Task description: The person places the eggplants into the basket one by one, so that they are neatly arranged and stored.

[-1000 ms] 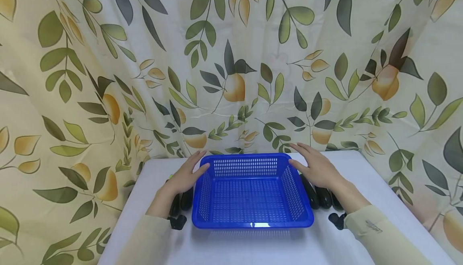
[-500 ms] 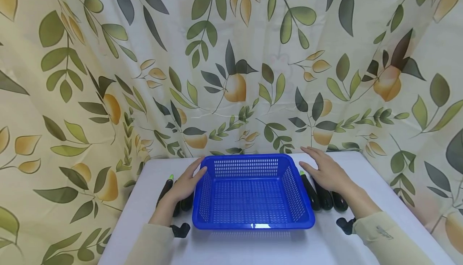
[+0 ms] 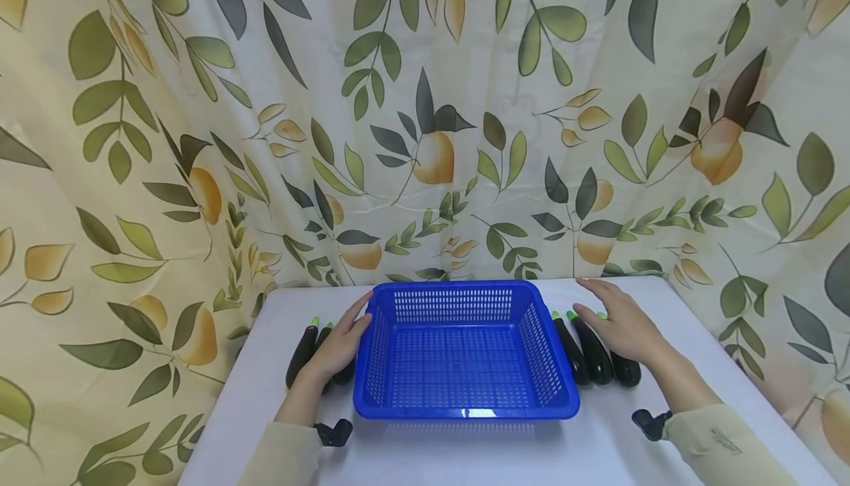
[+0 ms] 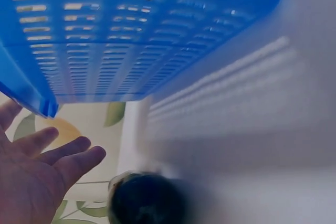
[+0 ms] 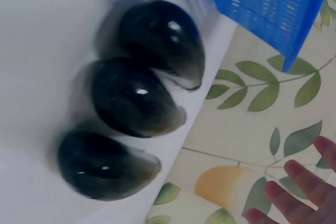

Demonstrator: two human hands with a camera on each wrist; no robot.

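A blue plastic basket (image 3: pixel 425 411) with slotted walls stands in the middle of the white table. My left hand (image 3: pixel 340 346) is at its left rim, fingers straight and relaxed; the left wrist view has these fingers (image 4: pixel 79 169) just below the rim. Under that arm lie dark eggplants (image 3: pixel 302 357) with green tips, partly hidden. To the right of the basket, three more eggplants (image 3: pixel 593 349) lie side by side. Over them my right hand (image 3: pixel 624 324) is spread, apart from the basket and holding nothing. In the right wrist view its fingers (image 5: pixel 294 184) are extended beyond the eggplants (image 5: pixel 134 98).
Behind the table (image 3: pixel 465 456) hangs a curtain (image 3: pixel 425 235) printed with leaves and fruit. It also runs along the left and right sides. Small black devices (image 3: pixel 334 433) are strapped at both wrists.
My right hand has moved right, off the basket's right rim and over the eggplants, exposing more of them. My left hand has shifted slightly left and down along the left rim.
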